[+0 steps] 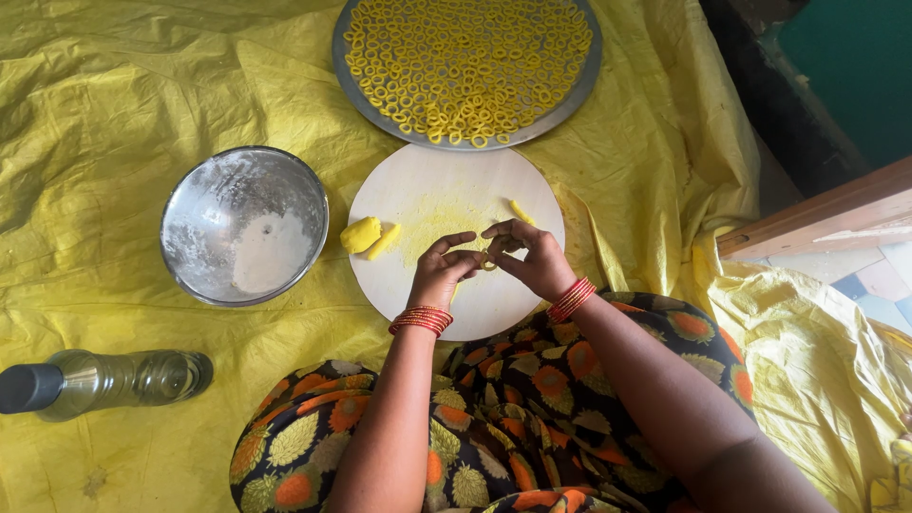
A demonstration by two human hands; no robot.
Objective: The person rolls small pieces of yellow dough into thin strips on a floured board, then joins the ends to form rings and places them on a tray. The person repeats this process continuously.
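My left hand (pixel 439 271) and my right hand (pixel 533 258) meet over a round pale board (pixel 399 275), fingertips pinching a small yellow dough ring (pixel 487 260) between them. Red bangles circle both wrists. A lump of yellow dough (pixel 360 234) and a short rolled strip (pixel 384 241) lie at the board's left edge. Another small yellow strip (pixel 522 211) lies just beyond my right hand. A big round metal tray (pixel 346 59) at the top holds several finished yellow rings.
A steel bowl (pixel 186 201) with white flour in it stands left of the board. A clear bottle (pixel 114 380) with a dark cap lies on its side at lower left. Everything rests on a crumpled yellow sheet (pixel 114 114). A wooden edge (pixel 817 220) is at the right.
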